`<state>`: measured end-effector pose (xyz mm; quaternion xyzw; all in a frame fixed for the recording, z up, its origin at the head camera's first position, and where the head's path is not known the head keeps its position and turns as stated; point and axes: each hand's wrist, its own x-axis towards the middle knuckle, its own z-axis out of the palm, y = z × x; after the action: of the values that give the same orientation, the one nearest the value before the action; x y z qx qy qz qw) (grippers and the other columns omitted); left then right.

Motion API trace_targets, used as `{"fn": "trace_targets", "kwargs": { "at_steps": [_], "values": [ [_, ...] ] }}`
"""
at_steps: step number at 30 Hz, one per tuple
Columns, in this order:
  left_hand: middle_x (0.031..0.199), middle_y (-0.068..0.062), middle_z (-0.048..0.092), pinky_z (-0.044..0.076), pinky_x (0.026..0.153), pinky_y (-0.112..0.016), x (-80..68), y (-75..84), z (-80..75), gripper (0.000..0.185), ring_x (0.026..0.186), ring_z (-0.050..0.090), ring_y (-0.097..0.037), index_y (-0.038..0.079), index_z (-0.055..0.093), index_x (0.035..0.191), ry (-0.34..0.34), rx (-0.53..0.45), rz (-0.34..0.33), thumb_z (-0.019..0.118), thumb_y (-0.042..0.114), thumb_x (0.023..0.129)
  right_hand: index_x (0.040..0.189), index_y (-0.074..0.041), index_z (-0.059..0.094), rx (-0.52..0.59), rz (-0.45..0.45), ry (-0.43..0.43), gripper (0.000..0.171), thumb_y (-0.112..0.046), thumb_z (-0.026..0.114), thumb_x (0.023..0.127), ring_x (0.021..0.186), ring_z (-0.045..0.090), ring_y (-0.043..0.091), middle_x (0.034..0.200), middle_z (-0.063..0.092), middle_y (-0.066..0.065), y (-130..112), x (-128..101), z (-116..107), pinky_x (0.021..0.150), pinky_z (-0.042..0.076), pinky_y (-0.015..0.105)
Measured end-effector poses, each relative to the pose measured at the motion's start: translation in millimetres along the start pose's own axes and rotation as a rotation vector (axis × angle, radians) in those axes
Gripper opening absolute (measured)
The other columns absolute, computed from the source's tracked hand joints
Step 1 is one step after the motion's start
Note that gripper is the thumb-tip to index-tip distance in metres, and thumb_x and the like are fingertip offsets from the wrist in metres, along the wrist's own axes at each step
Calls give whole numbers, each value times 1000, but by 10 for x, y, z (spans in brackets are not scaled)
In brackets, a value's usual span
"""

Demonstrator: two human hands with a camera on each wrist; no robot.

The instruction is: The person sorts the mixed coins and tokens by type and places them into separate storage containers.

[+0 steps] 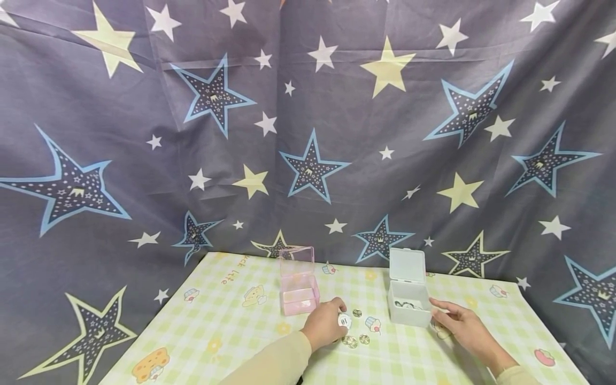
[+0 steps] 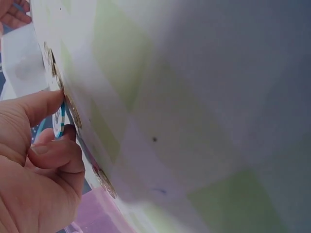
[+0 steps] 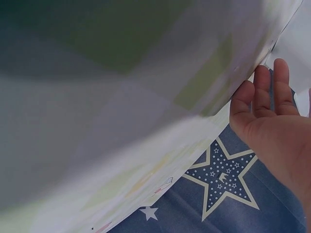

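Observation:
My left hand (image 1: 325,325) pinches a round white poker chip (image 1: 344,321) marked 10 between thumb and fingers. In the left wrist view the chip (image 2: 59,119) shows a blue and white edge and stands tilted up, close over the tablecloth. Several gold coins (image 1: 364,339) lie around that hand. My right hand (image 1: 459,327) is at the right side of a white box (image 1: 409,315), its fingers loosely bent with nothing in them. The box's lid (image 1: 407,264) stands raised at the back, and several dark and white chips (image 1: 406,305) lie inside.
A clear pink box (image 1: 299,307) with its lid (image 1: 297,262) raised stands behind my left hand. A green-and-white checked tablecloth (image 1: 250,342) covers the table. Behind it hangs a dark curtain (image 1: 260,224) printed with stars.

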<state>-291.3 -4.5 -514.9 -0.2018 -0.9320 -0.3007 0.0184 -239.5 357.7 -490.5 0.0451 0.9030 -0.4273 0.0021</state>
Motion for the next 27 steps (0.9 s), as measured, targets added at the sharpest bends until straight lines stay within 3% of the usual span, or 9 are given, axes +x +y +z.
{"fn": "trace_targets", "kwargs": {
  "at_steps": [5,11,17,21,24,27],
  "values": [
    [58,9,49,42,53,-26,-12,3,-22,40,51,44,-9,15,70,121,-30,-92,-4,84,16,83,156,-7,55,9,-6,-5,59,-41,63,108,105,72,4,128,78,13,-3,-5,-1,88,51,18],
    [77,6,65,48,63,-27,-9,5,-77,26,61,55,-8,15,78,116,-93,-227,-40,77,13,90,156,-7,54,16,-13,-10,59,-40,63,108,106,73,6,128,78,14,6,-3,-10,88,52,18],
    [86,5,67,52,76,-28,2,22,-67,17,78,57,-6,11,83,104,-77,-218,-32,76,6,89,156,-8,55,11,-14,-11,59,-41,64,108,106,73,6,129,77,14,14,0,-19,89,52,19],
    [90,3,68,53,80,-29,-4,36,-75,18,85,57,-9,9,83,104,-73,-247,-34,76,3,89,156,-7,54,17,-19,-13,60,-40,64,108,107,74,7,129,77,15,13,1,-15,88,53,18],
    [90,2,68,52,79,-28,-10,48,-93,19,82,58,-9,6,83,105,-82,-297,-40,75,1,88,156,-6,54,25,-22,-11,59,-39,64,108,107,75,9,128,78,15,12,0,-14,88,53,18],
    [88,1,65,50,71,-23,-13,60,-110,20,69,55,-7,4,82,106,-98,-359,-58,73,-1,89,156,-6,55,28,-22,-10,58,-38,64,108,106,74,8,127,78,15,18,1,-11,88,53,18]
  ]
}}
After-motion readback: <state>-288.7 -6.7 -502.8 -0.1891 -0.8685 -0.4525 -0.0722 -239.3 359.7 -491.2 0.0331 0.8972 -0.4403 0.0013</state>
